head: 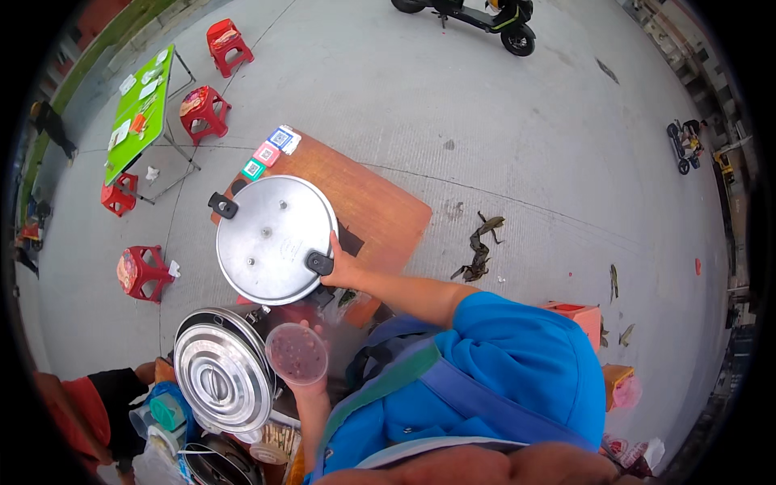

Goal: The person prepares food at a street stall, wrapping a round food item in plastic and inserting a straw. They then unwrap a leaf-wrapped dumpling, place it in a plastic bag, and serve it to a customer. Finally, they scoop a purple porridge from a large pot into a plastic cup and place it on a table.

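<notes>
My right hand (342, 267) grips the black side handle of a large round aluminium pot lid (276, 239), with a thumb or finger along its rim. The lid overlaps the brown tabletop (370, 206) in view; what lies under it is hidden. Below it, my left hand (312, 391) holds a round clear plastic cup (297, 353) with reddish-brown contents that have dark bits in them. Faint steam hangs between the cup and the lid. Left of the cup, a ribbed stainless-steel lid (223, 379) with a loop handle rests on a round metal vessel.
Plastic tubs and bags (167, 412) and a tray of packed sticks (279, 436) stand at bottom left, beside a person in red (85, 412). Further off are a green folding table (139, 115), red stools (206, 115) and a parked scooter (479, 18). Printed code cards (267, 154) lie on the brown tabletop.
</notes>
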`<state>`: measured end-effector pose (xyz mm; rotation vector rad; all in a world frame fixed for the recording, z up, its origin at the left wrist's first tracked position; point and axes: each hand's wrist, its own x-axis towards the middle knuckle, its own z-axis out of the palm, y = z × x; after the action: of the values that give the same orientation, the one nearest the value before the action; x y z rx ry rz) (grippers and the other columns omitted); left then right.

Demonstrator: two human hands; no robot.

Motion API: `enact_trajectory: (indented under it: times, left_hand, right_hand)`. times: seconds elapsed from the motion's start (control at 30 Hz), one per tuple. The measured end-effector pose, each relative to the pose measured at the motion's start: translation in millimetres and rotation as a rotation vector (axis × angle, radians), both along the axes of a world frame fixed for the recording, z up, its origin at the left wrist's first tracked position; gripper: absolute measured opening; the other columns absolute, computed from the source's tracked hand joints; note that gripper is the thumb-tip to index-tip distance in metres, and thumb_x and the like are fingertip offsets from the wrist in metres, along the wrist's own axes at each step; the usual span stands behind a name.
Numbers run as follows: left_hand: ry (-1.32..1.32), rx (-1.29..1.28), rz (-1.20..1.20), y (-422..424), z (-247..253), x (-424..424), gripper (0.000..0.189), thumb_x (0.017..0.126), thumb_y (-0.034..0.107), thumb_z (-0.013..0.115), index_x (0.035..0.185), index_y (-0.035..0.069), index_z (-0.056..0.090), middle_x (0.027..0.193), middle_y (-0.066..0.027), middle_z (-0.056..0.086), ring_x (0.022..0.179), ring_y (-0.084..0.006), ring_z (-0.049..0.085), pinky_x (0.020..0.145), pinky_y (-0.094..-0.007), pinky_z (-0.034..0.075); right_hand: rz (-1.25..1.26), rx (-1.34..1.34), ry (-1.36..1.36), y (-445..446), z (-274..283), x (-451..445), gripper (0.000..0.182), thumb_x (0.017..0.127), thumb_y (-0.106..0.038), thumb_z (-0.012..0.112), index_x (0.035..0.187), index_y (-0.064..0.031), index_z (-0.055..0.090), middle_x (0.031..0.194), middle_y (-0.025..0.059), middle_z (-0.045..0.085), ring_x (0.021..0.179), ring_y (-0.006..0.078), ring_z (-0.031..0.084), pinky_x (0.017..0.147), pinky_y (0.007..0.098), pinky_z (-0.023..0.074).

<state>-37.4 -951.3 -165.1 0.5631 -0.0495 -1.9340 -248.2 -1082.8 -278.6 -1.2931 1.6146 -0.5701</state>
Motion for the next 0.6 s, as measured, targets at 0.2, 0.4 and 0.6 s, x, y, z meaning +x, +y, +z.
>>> enact_trajectory:
  times: [0.2, 0.4, 0.6]
  left_hand:
    - [0.082, -0.030, -0.139, -15, -2, -24, 0.060, 0.089, 0.053, 0.045, 0.131, 0.010, 0.048, 0.138, -0.0133, 0.046, 0.128, -0.0355, 0.040, 0.099, -0.0502, 0.039]
    - [0.118, 0.066, -0.185, -21, -7, -34, 0.063, 0.089, 0.052, 0.045, 0.133, 0.007, 0.045, 0.137, -0.0136, 0.046, 0.127, -0.0355, 0.041, 0.100, -0.0502, 0.039]
    - [0.056, 0.081, -0.166, -19, -1, -38, 0.061, 0.089, 0.052, 0.043, 0.131, 0.008, 0.048, 0.135, -0.0130, 0.048, 0.124, -0.0359, 0.044, 0.099, -0.0504, 0.039]
  right_hand:
    - [-0.077, -0.003, -0.026, 21, 20, 5, 0.117, 0.066, -0.026, 0.072, 0.142, 0.0052, -0.011, 0.095, 0.0302, 0.059, 0.087, 0.0394, 0.061, 0.076, 0.0406, 0.0497]
    - [0.066, 0.008, -0.008, 2, 17, -13, 0.118, 0.066, -0.026, 0.071, 0.142, 0.0047, -0.013, 0.099, 0.0318, 0.058, 0.088, 0.0394, 0.061, 0.077, 0.0398, 0.0504]
    - [0.102, -0.002, -0.016, -2, 18, -14, 0.118, 0.065, -0.029, 0.071, 0.143, 0.0040, -0.012, 0.102, 0.0308, 0.057, 0.090, 0.0397, 0.061, 0.079, 0.0405, 0.0500]
